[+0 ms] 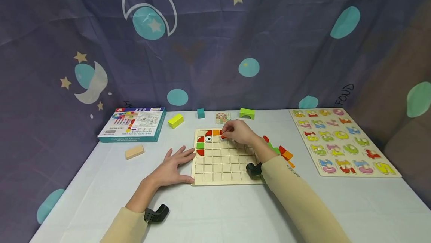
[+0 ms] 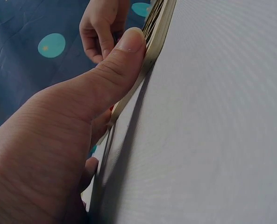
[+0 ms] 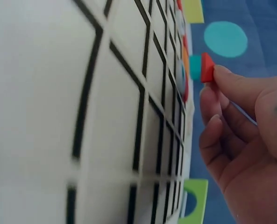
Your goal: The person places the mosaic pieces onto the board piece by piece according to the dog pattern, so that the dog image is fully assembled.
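Observation:
A wooden grid board lies on the white table. Along its far left part sit red quarter-round tiles, a green square tile, an orange square tile and eye tiles. My right hand pinches a small red tile between thumb and fingers over the board's far rows; in the right wrist view the tile stands clear of the grid. My left hand rests at the board's left edge with fingers spread, its thumb against the rim near the front corner.
Behind the board stand a yellow block, a teal cube, a pattern card and a green arch. A box and wooden block lie left. Loose tiles and a number puzzle lie right.

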`<action>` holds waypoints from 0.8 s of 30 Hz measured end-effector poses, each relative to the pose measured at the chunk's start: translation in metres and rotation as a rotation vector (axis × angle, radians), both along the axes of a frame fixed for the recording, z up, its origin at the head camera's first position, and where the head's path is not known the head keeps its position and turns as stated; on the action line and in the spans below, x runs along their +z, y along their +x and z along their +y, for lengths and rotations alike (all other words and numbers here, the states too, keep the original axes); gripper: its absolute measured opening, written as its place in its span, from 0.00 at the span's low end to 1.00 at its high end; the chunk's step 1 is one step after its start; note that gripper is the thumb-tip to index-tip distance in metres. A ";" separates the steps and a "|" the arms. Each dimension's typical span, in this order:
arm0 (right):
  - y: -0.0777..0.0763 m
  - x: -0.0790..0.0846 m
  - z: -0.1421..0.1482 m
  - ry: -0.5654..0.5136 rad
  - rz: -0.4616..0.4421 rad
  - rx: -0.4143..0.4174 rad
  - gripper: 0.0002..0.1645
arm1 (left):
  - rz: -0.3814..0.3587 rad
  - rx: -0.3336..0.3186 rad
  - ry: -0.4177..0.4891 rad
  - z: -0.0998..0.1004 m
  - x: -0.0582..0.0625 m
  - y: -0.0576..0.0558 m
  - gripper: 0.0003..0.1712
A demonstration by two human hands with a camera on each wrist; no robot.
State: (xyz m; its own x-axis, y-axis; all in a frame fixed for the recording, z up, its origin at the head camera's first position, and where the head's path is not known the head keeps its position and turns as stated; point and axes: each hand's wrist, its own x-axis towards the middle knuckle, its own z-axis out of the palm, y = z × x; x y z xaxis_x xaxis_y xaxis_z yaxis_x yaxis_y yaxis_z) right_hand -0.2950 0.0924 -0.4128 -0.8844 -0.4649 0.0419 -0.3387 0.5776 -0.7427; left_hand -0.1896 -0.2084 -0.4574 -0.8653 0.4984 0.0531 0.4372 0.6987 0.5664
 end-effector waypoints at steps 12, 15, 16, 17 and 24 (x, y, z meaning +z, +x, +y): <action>-0.006 -0.006 -0.026 0.083 0.023 0.007 0.03 | 0.000 -0.013 0.001 0.002 -0.001 -0.002 0.57; -0.006 -0.006 -0.027 0.118 0.032 0.012 0.03 | 0.007 -0.022 0.005 0.003 0.000 -0.001 0.57; -0.006 -0.006 -0.028 0.124 0.035 0.014 0.03 | 0.008 -0.021 0.004 0.002 0.000 -0.001 0.57; -0.006 -0.006 -0.028 0.128 0.041 0.017 0.03 | 0.010 -0.019 0.001 0.002 0.000 -0.001 0.57; -0.008 -0.008 -0.033 0.152 0.056 0.048 0.03 | -0.004 0.000 -0.021 0.000 -0.001 -0.001 0.57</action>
